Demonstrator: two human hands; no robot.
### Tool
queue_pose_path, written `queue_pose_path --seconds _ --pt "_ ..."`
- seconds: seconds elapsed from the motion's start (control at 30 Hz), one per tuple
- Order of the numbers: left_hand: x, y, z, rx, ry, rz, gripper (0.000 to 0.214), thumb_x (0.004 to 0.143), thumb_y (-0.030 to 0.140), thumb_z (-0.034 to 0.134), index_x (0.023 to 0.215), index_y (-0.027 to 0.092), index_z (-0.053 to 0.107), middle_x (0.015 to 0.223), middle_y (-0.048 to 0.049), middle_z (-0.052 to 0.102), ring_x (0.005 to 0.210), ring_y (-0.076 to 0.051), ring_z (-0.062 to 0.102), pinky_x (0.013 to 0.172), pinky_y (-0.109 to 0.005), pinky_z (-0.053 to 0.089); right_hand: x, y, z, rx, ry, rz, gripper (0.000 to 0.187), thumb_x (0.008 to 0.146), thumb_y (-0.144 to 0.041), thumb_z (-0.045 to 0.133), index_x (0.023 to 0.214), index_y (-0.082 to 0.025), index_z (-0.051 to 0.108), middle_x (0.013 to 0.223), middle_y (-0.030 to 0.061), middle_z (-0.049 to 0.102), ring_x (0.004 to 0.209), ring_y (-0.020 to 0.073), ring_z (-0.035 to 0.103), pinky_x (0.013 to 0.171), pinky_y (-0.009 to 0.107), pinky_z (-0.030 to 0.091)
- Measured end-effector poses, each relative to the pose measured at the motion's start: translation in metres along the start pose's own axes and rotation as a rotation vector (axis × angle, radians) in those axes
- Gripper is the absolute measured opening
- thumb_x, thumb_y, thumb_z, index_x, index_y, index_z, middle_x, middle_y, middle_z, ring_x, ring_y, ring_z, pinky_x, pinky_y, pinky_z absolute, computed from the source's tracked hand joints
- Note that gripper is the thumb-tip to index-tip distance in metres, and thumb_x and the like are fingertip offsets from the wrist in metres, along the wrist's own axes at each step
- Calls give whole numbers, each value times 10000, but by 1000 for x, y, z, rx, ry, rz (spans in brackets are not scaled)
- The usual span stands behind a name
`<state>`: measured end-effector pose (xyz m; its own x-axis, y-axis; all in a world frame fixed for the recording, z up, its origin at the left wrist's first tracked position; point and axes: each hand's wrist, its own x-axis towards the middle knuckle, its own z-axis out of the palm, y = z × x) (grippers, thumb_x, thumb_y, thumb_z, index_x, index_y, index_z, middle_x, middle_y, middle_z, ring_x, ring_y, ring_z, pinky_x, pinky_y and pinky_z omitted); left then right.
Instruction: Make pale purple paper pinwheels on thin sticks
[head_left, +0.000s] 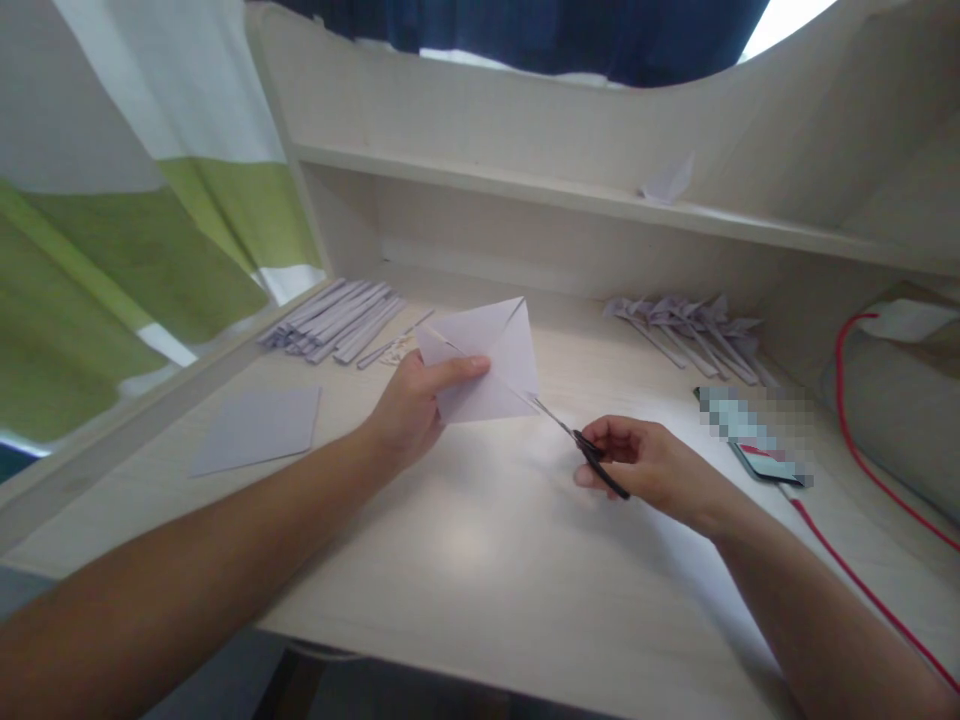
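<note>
My left hand (pixel 424 400) pinches a square sheet of white paper (pixel 506 350) above the desk, thumb on top and fingers underneath. Slits run inward from corners of the sheet. In my right hand (pixel 630 460) is a pair of scissors (pixel 592 455) with black handles. Its blades point up and left, and their tips meet the paper's lower right corner. Whether the blades are parted is hard to see. To the left, a flat stack of white paper squares (pixel 259 430) lies on the desk.
Rolled paper sticks (pixel 337 320) are piled at the back left. Folded paper pinwheels on sticks (pixel 686 325) lie at the back right. A phone (pixel 750 440) with a red cable (pixel 855 565) rests at the right. A folded paper piece (pixel 670 182) sits on the shelf (pixel 487 175).
</note>
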<state>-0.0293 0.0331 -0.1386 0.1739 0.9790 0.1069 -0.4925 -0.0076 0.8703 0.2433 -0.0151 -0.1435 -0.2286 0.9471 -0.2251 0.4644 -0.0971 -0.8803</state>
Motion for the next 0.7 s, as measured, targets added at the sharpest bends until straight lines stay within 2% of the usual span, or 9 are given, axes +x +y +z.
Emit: queue_pose_path --seconds 0.17,0.33,0.53,0.7 --pt "0 2 3 -33 38 19 488 668 244 883 1137 162 776 972 -76 820 846 -247 765 743 -307 590 -5 -3 9 158 -94 -31 324 690 -322 960 843 -197 704 732 -21 686 629 116 592 567 238 447" --pt "0 -1 1 -8 30 8 389 682 258 884 1042 154 780 973 -73 819 839 -241 761 732 -302 578 -8 -6 16 155 -21 -74 366 631 -301 1000 799 -199 692 711 -26 661 629 119 566 567 246 431" --pt "1 -4 1 -8 43 22 348 686 272 894 990 148 775 965 -73 817 844 -231 755 772 -306 572 -8 -3 16 74 13 -124 377 683 -400 989 823 -203 700 761 -11 674 680 136 579 615 280 437" --pt "1 -3 2 -17 49 12 366 660 270 902 977 148 767 930 -65 809 799 -223 742 738 -304 566 -9 -3 15 55 40 -123 416 681 -471 984 790 -199 688 718 -17 641 658 132 545 596 284 403"
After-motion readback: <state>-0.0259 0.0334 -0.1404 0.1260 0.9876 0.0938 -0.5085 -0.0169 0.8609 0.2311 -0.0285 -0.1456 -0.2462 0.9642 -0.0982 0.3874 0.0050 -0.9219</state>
